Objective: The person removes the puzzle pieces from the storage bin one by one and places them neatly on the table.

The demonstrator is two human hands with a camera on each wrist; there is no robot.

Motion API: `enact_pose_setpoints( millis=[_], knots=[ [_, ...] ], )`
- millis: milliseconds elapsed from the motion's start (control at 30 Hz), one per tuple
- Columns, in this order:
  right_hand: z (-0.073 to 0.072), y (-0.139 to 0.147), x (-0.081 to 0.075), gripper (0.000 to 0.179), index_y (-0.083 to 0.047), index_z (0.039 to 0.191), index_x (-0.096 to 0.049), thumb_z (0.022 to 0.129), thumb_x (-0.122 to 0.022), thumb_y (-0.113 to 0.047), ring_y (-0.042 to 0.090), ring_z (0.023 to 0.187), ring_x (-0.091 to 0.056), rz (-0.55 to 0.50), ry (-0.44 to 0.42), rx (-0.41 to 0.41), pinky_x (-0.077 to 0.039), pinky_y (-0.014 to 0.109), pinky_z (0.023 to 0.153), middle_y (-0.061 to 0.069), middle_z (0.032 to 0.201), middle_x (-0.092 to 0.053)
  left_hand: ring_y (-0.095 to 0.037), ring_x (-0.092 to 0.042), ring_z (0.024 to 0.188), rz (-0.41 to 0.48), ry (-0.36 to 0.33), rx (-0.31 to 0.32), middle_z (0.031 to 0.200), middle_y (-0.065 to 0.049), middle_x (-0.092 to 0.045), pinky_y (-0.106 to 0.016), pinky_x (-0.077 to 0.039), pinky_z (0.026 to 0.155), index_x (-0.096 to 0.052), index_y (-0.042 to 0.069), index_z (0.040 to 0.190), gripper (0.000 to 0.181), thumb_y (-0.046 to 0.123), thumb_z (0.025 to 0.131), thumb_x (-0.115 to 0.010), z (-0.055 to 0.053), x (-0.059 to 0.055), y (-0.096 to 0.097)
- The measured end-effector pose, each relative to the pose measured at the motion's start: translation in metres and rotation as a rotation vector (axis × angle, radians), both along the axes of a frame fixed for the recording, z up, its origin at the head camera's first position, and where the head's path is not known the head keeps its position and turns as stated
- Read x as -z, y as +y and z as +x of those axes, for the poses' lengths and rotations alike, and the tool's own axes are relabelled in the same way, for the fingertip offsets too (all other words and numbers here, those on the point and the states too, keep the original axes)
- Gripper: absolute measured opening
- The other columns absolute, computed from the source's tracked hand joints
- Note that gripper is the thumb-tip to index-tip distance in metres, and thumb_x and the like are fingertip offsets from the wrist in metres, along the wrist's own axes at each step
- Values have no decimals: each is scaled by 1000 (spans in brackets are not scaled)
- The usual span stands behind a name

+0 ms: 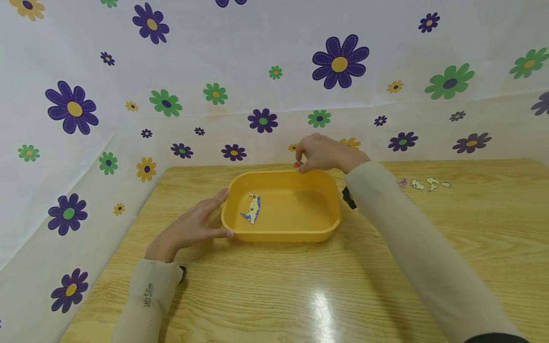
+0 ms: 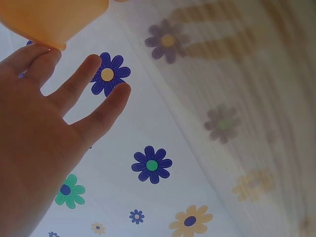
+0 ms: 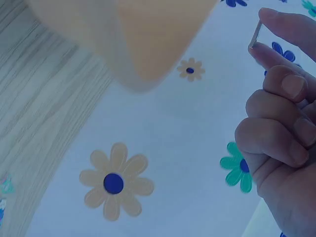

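Observation:
A yellow plastic tray [image 1: 280, 236] stands on the wooden table. One flat cut-out piece with a pale figure and blue edges [image 1: 253, 209] lies inside it, near the left wall. My left hand [image 1: 195, 226] touches the tray's left side, its fingers spread and fairly straight at the rim and the thumb at the near corner. Over the tray's far rim, toward the right, my right hand [image 1: 321, 151] pinches a small thin flat piece [image 3: 256, 34] between thumb and index finger. That piece shows some red in the head view, and only its edge in the right wrist view. The other right fingers are curled.
To the right of the tray lie several small flat cut-out pieces [image 1: 432, 184] in a row, partly behind my right sleeve [image 1: 411, 224]. A flower-patterned cloth [image 1: 274, 28] hangs behind the wooden table [image 1: 257, 295] and along its left side.

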State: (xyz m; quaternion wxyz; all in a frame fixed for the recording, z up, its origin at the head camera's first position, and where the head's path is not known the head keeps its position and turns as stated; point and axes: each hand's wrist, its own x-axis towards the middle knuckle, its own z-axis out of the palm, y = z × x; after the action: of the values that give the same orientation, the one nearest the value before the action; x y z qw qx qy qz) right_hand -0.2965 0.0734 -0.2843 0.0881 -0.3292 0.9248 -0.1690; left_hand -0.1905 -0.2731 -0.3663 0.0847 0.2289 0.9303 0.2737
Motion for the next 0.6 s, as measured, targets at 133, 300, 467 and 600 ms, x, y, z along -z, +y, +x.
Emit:
enact_pose_setpoints(
  millis=[133,300,467,600],
  knots=[
    [-3,15,4,19,3,102,-73,89,-74,-11,24,77,-48,-29,10,11,-41,31,66,8,79,-56,-40,-24,149,1,-1,-4,167,-11,-19,-63,-22,117,-24,9,162,103,49,85,-80,1,0,0],
    [-4,35,8,19,5,101,-72,88,-74,-9,24,76,-48,-32,16,39,-42,32,67,8,78,-56,-40,-24,149,-7,-4,-13,167,-10,-19,-63,-22,117,-24,10,162,104,49,85,-80,1,-1,1],
    [-2,53,9,20,5,102,-72,88,-74,-10,25,77,-49,-20,35,57,-45,36,69,7,78,-56,-41,-24,149,-14,-9,-20,168,-10,-19,-64,-22,117,-24,10,162,104,50,85,-80,1,-1,1],
    [0,66,11,22,6,102,-72,88,-74,-11,26,78,-53,-28,51,60,-45,36,69,12,83,-63,-41,-23,150,-16,-14,-26,168,-9,-19,-65,-22,116,-23,11,162,104,52,84,-80,1,-2,1]
  ],
)
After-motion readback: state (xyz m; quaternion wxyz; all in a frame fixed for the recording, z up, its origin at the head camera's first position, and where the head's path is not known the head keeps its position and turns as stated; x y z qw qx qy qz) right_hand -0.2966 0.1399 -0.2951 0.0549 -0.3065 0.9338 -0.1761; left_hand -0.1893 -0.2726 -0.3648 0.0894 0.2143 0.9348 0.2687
